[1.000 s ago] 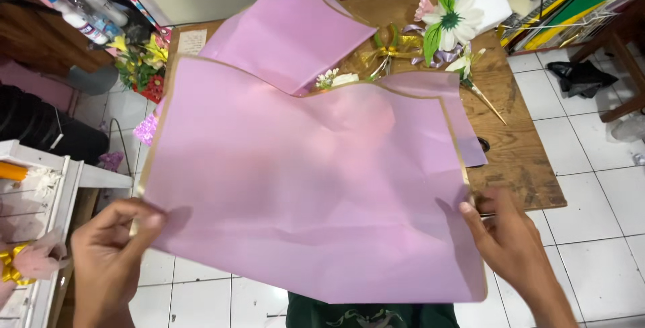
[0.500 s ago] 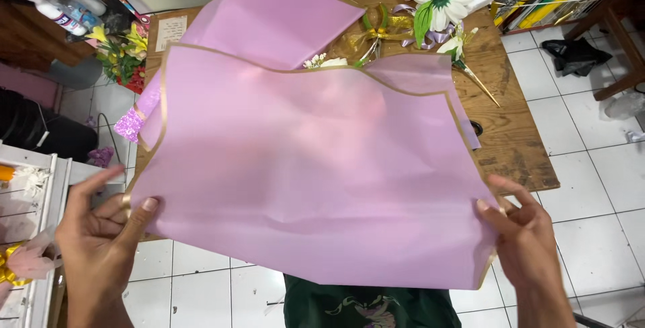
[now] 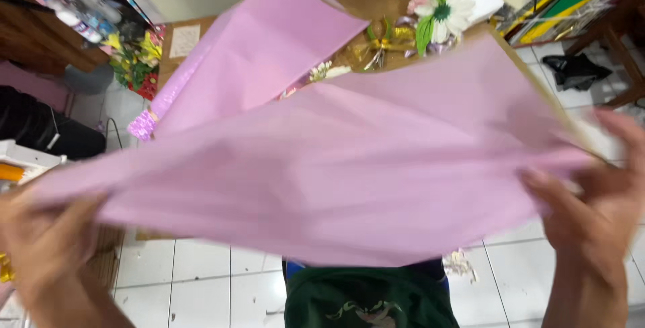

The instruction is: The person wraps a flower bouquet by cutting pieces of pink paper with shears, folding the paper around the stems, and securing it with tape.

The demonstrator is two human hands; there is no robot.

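Left hand [image 3: 47, 234] grips the near-left edge of the pink wrapping sheet [image 3: 349, 173], right hand [image 3: 591, 200] clamps the near-right edge; hands well apart, sheet stretched between them, lifted over the desk [image 3: 403, 5]. Both hands blurred, so exact finger placement is hard to tell. To do it well: keep tension even, pinch at the edges only, avoid creasing. Second pink sheet [image 3: 269, 52] lies on the desk beyond, white artificial flower [image 3: 447, 12] and gold ribbon [image 3: 379, 42] behind it.
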